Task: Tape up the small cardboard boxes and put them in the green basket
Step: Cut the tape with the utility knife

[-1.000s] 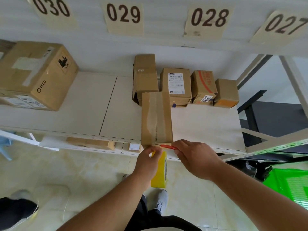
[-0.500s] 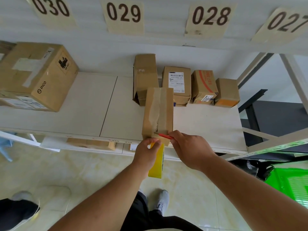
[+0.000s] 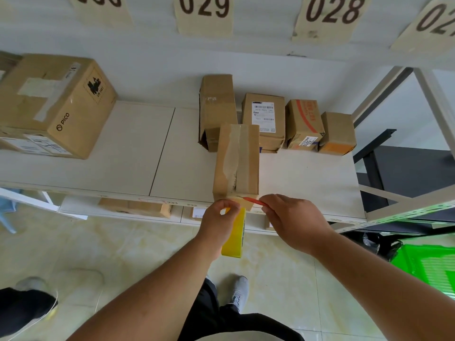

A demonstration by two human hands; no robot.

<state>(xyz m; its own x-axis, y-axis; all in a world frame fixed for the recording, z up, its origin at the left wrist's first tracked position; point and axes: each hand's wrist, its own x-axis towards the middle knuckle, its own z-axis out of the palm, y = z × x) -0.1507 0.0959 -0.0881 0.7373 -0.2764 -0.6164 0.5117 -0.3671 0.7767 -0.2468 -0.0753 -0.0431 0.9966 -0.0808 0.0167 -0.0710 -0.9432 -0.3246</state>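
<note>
A small cardboard box lies lengthwise at the front edge of the white shelf, with strips of tape along its top. My left hand grips a yellow tape roll that hangs just below the box's near end. My right hand holds a thin red cutter with its tip against the box's near edge. Several more small boxes stand in a row behind it against the wall. A corner of the green basket shows on the floor at lower right.
A large PICO carton sits at the shelf's left end. Number cards 029 and 028 hang on the wall above. A lower shelf holds a flat box. A dark table and metal rack posts stand right. Another person's shoe shows at lower left.
The box has slid a little toward the shelf's back and again to its front edge. Both hands stayed at its near end with the tape roll and the red cutter.
</note>
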